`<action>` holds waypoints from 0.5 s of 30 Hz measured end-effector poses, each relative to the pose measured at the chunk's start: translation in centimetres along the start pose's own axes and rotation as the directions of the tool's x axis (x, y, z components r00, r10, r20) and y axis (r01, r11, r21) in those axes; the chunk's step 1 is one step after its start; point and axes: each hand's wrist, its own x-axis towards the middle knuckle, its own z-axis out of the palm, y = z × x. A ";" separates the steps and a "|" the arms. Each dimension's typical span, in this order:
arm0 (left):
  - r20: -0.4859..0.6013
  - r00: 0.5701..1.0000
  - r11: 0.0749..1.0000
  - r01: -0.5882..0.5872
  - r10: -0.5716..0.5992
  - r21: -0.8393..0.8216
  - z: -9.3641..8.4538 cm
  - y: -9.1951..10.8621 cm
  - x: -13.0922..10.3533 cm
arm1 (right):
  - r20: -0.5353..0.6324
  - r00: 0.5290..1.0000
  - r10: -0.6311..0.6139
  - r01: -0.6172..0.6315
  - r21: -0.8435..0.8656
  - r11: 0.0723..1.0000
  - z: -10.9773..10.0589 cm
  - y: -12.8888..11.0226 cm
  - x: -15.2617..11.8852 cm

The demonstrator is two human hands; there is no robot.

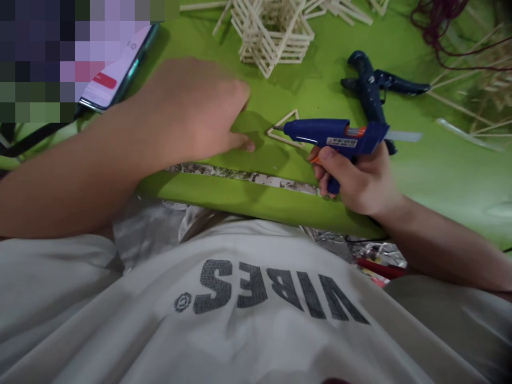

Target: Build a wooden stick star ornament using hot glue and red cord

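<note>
My right hand [360, 181] is wrapped round the handle of a blue glue gun [320, 130], thumb along its side and fingers by the orange trigger. A clear glue stick [408, 136] pokes out of the gun's back. The nozzle points left, over the left corner of a small triangle of thin wooden sticks [285, 140] lying on the green table [256, 96]. To the left of that triangle is my left hand [204, 109], low over the tabletop, back up. Its thumb is stretched out, apart from the bent forefinger; the other fingers are hidden, and nothing shows in it.
A stacked stick structure [276, 42] stands at the back. Dark blue stand-like tool [370, 85] lies behind the glue gun. At right are another glue stick [468, 134], dark red cord [436, 26] and more sticks. A phone [108, 80] lies at left; a patterned strip [248, 177] runs along the front.
</note>
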 end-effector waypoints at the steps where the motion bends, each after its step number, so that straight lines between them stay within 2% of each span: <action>1: -0.002 1.000 0.999 -0.015 0.015 0.042 0.0 0.0 0.0 | -0.004 1.000 -0.004 0.004 -0.001 1.000 0.0 0.1 0.0; 4: -0.008 0.998 0.983 -0.066 0.068 0.169 0.0 0.0 -0.1 | 0.009 1.000 -0.020 0.020 0.005 1.000 -0.1 0.4 0.0; 9: -0.018 0.996 0.977 -0.077 0.082 0.198 0.0 -0.1 -0.1 | 0.061 0.998 -0.010 0.011 -0.010 1.000 -0.2 0.6 0.3; 15: -0.010 0.998 0.981 -0.060 0.063 0.184 0.2 -0.1 0.1 | 0.050 0.999 -0.004 0.006 -0.032 0.999 0.0 0.4 0.5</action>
